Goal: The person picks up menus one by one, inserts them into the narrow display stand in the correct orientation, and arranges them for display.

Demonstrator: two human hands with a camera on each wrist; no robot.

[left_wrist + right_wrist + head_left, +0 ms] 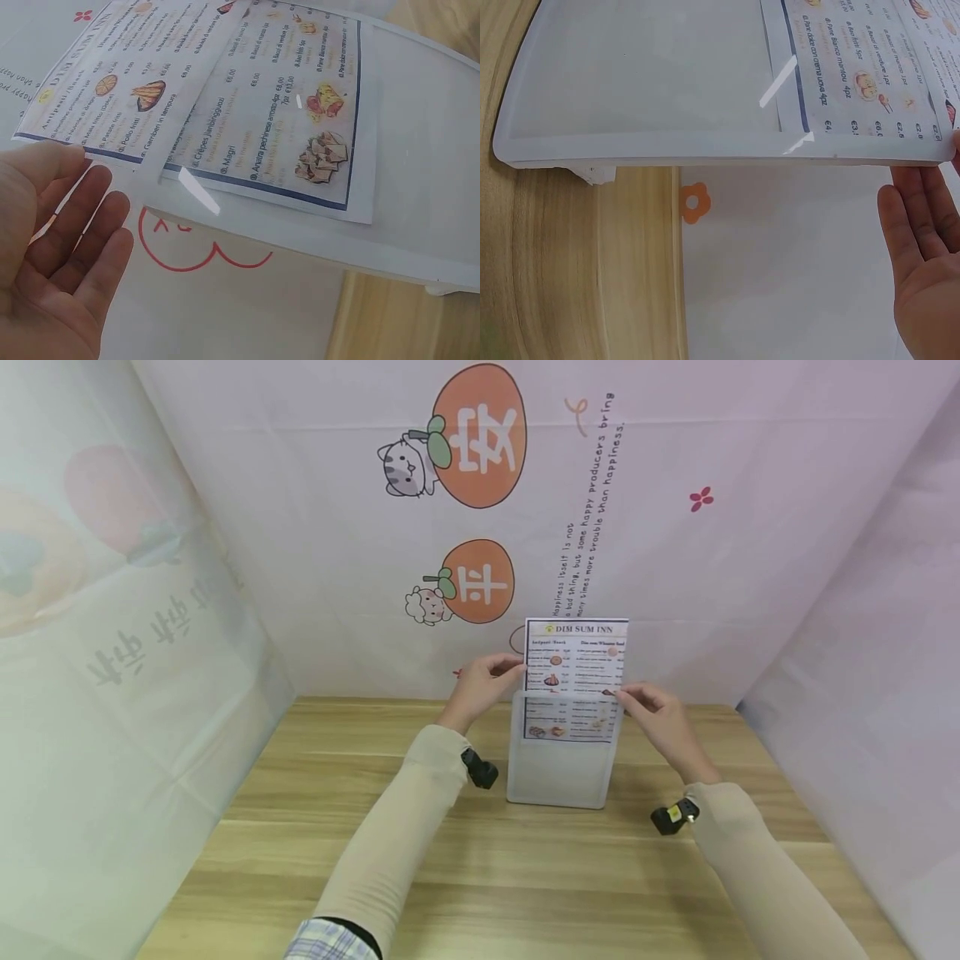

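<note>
A printed menu card, headed "DIM SUM INN", is partly inside a clear, white-edged sign holder that stands upright on the table. Its upper part sticks out above the holder's top edge; its lower part shows through the front, well above the holder's bottom. My left hand pinches the card's left edge above the holder, thumb in front, as the left wrist view also shows. At the holder's upper right corner, my right hand grips the edge between thumb and fingers. The right wrist view shows those fingers behind the holder.
The holder stands on a wood-grain table, near its back edge. Behind hangs a pale cloth backdrop with orange fruit drawings and lettering, and more cloth closes off both sides. Black cameras are strapped to both wrists.
</note>
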